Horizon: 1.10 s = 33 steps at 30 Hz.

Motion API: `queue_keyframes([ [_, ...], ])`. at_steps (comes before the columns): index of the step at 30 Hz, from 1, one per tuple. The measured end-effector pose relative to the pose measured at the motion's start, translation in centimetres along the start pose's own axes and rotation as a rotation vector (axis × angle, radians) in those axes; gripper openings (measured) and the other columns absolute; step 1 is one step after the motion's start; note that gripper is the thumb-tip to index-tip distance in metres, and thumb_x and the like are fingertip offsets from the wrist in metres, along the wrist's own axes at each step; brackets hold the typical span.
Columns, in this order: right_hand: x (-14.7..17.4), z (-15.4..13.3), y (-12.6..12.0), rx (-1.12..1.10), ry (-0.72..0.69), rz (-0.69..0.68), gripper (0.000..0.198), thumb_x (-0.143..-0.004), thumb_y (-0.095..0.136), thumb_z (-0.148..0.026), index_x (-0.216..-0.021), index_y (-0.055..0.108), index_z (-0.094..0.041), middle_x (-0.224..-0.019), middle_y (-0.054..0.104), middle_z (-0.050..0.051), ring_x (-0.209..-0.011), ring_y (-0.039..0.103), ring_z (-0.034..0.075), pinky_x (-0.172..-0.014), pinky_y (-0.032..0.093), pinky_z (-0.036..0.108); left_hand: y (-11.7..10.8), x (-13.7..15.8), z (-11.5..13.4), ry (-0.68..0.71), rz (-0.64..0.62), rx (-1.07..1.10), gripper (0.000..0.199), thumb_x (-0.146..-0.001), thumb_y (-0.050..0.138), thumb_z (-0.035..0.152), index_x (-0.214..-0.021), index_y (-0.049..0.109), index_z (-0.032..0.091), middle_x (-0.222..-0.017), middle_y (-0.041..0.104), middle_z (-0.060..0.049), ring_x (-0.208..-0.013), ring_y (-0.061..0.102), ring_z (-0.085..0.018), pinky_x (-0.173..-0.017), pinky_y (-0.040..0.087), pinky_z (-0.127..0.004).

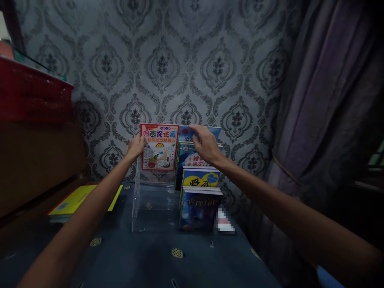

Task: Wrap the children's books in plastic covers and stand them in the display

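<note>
My left hand (pixel 136 146) grips the left edge of a red-bordered picture book (pixel 160 154), which stands upright at the back of a clear tiered stand (pixel 136 200). My right hand (pixel 207 145) reaches over the top of a blue book (pixel 211 132) in the back row, its fingers bent down near the red book's right edge; whether they pinch anything is unclear. In front of that book, rows of upright books descend: a blue one with a round picture (pixel 192 158), a yellow-and-blue one (pixel 196 178) and a dark blue one (pixel 199 210) at the front.
A stack of books with a yellow cover (pixel 75 198) lies on the left of the patterned dark tablecloth (pixel 144 256). A red bin (pixel 33 92) sits on a brown box (pixel 39 160) at far left. Patterned wallpaper rises behind; a purple curtain (pixel 321 92) hangs at right.
</note>
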State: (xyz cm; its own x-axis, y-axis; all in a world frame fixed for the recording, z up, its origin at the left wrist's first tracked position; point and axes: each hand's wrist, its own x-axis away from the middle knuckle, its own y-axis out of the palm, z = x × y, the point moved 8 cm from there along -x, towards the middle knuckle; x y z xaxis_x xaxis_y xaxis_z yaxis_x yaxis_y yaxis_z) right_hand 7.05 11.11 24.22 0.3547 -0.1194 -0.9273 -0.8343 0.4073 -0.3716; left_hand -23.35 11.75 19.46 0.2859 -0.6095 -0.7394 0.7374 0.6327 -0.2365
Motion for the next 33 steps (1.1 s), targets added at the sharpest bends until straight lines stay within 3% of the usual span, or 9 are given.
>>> queue_keyframes([
  [13, 1.0, 1.0, 0.0, -0.008, 0.008, -0.008, 0.044, -0.089, 0.048, -0.016, -0.129, 0.065, -0.021, -0.139, 0.065, 0.013, -0.136, 0.055, 0.032, -0.117, 0.039, 0.060, 0.5, 0.6, -0.5, -0.110, -0.014, 0.005, 0.025, -0.093, 0.051, 0.045, -0.091, 0.057, 0.021, -0.071, 0.055, 0.000, -0.064, 0.057, -0.017, -0.062, 0.054, -0.031],
  [22, 2.0, 0.0, -0.7, -0.018, 0.002, -0.016, 0.046, -0.089, 0.048, -0.014, -0.131, 0.064, -0.022, -0.140, 0.065, 0.011, -0.135, 0.055, 0.031, -0.116, 0.041, 0.060, 0.1, 1.7, 0.0, -0.121, -0.009, -0.022, 0.016, -0.093, 0.047, 0.031, -0.100, 0.054, 0.019, -0.096, 0.062, -0.006, -0.085, 0.059, -0.020, -0.065, 0.052, -0.028],
  [26, 2.4, -0.2, -0.8, -0.034, 0.010, -0.010, 0.045, -0.088, 0.050, -0.013, -0.130, 0.065, -0.022, -0.139, 0.065, 0.012, -0.135, 0.055, 0.031, -0.115, 0.042, 0.060, -0.1, 2.3, 0.1, -0.130, -0.031, -0.023, 0.014, -0.092, 0.050, 0.031, -0.100, 0.052, 0.019, -0.093, 0.063, -0.005, -0.085, 0.061, -0.019, -0.060, 0.050, -0.024],
  [30, 2.9, -1.9, -1.7, -0.072, 0.002, -0.008, 0.045, -0.088, 0.050, -0.014, -0.130, 0.065, -0.023, -0.138, 0.066, 0.010, -0.135, 0.055, 0.030, -0.116, 0.042, 0.060, -0.3, 2.8, 0.1, -0.124, -0.043, -0.014, 0.019, -0.091, 0.053, 0.038, -0.099, 0.050, 0.021, -0.086, 0.063, -0.003, -0.078, 0.062, -0.017, -0.056, 0.047, -0.022],
  [33, 3.9, -4.9, -3.8, -0.140, -0.016, 0.008, 0.041, -0.093, 0.051, -0.019, -0.130, 0.065, -0.027, -0.137, 0.066, 0.008, -0.134, 0.056, 0.031, -0.115, 0.042, 0.061, -1.0, 3.3, 0.0, -0.097, -0.028, -0.021, 0.024, -0.090, 0.053, 0.041, -0.102, 0.050, 0.021, -0.090, 0.065, -0.004, -0.082, 0.063, -0.018, -0.057, 0.048, -0.023],
])
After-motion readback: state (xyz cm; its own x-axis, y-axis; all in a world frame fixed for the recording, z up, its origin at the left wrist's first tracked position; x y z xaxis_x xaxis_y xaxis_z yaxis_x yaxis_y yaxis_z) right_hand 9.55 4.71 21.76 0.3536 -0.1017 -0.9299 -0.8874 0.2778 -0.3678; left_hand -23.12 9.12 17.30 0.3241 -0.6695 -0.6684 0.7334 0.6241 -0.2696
